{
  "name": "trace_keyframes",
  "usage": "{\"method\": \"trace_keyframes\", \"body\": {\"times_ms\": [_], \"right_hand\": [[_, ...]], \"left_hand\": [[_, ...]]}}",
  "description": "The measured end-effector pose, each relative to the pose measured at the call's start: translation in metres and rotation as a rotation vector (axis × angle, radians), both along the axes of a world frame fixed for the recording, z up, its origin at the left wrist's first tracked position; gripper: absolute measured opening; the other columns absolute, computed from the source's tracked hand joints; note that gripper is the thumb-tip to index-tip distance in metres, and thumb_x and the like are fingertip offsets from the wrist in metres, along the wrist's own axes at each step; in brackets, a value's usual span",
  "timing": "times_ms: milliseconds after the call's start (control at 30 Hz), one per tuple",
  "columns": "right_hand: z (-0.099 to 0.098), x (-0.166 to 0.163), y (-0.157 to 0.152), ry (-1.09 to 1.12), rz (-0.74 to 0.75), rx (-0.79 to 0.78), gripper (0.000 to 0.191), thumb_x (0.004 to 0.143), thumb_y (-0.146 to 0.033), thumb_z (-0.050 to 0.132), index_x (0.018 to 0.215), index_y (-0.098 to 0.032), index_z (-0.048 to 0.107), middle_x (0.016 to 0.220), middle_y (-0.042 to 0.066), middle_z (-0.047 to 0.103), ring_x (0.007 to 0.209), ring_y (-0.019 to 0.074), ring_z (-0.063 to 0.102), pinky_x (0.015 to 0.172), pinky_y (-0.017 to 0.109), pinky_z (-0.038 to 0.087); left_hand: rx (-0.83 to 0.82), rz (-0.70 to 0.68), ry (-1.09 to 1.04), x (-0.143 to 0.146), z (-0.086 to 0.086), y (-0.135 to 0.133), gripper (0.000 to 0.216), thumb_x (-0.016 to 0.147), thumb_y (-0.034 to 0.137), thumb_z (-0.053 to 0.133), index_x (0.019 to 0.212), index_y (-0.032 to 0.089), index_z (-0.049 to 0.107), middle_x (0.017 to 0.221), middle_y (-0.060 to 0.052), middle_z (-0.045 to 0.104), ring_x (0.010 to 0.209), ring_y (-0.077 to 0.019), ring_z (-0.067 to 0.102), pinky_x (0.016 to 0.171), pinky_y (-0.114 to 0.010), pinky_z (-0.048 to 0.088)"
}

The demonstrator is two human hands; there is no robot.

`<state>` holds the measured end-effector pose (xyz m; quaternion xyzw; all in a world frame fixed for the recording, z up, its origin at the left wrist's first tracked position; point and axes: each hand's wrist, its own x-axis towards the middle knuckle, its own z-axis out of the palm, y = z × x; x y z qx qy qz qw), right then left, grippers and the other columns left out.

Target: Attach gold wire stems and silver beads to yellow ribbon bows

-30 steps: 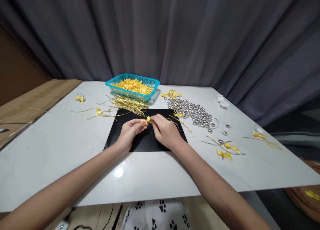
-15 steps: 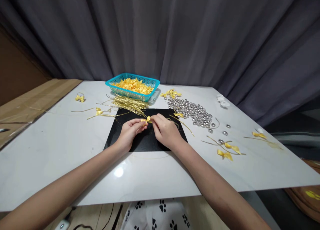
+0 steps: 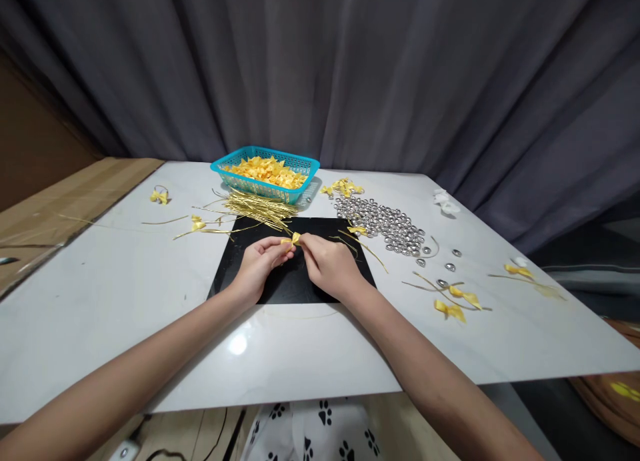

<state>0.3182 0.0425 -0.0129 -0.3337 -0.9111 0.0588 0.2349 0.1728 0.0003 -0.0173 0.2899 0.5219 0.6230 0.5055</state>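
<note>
Over the black mat (image 3: 283,289), my left hand (image 3: 261,266) pinches a small yellow ribbon bow (image 3: 296,238) by its left side. My right hand (image 3: 327,262) is closed at the bow's right side, thumb and fingertips pressed together against it. Whether a gold tie lies between those fingers is too small to make out. Just beyond my hands lies a bundle of gold twist ties (image 3: 263,209), with one tie end reaching down toward the bow. Another yellow bow (image 3: 357,231) and loose ties rest near the mat's right edge.
A teal basket (image 3: 215,168) full of yellow bows stands behind the ties. Many silver beads (image 3: 383,224) spread to the right. More bows (image 3: 450,310) and ties lie at the right, and a tied bow (image 3: 159,197) at the far left. White scraps (image 3: 447,204) lie back right.
My right hand has shifted slightly left and closer to the bow, its raised fingers now lower. My left hand stays nearly in place with the bow.
</note>
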Motion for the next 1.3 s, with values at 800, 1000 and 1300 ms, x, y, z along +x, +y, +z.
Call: {"method": "trace_keyframes", "body": {"times_ms": [800, 1000, 1300], "right_hand": [[-0.012, -0.005, -0.001, 0.08, -0.016, 0.095, 0.022, 0.086, -0.011, 0.037, 0.095, -0.013, 0.056, 0.081, 0.007, 0.065, 0.066, 0.0176, 0.062, 0.054, 0.026, 0.031], [-0.018, -0.007, -0.001, 0.286, 0.02, 0.036, 0.02, 0.089, -0.014, 0.037, 0.096, -0.015, 0.056, 0.086, 0.006, 0.067, 0.07, 0.0149, 0.063, 0.059, 0.023, 0.038], [-0.011, -0.006, -0.002, 0.362, 0.031, -0.026, 0.02, 0.09, -0.019, 0.036, 0.092, -0.015, 0.056, 0.077, 0.004, 0.065, 0.06, 0.0122, 0.059, 0.056, 0.021, 0.038]], "left_hand": [[0.192, -0.049, 0.286, 0.003, 0.002, -0.006, 0.03, 0.057, 0.037, 0.081, 0.067, 0.015, 0.064, 0.065, -0.004, 0.068, 0.06, -0.013, 0.061, 0.064, -0.025, 0.05], [0.236, -0.065, 0.352, 0.004, 0.002, -0.007, 0.025, 0.061, 0.035, 0.078, 0.069, 0.015, 0.065, 0.065, -0.002, 0.066, 0.061, -0.0129, 0.061, 0.065, -0.025, 0.049], [0.313, 0.063, 0.414, 0.005, 0.004, -0.008, 0.022, 0.067, 0.032, 0.074, 0.076, 0.017, 0.061, 0.073, -0.001, 0.066, 0.07, -0.0128, 0.062, 0.068, -0.023, 0.049]]}}
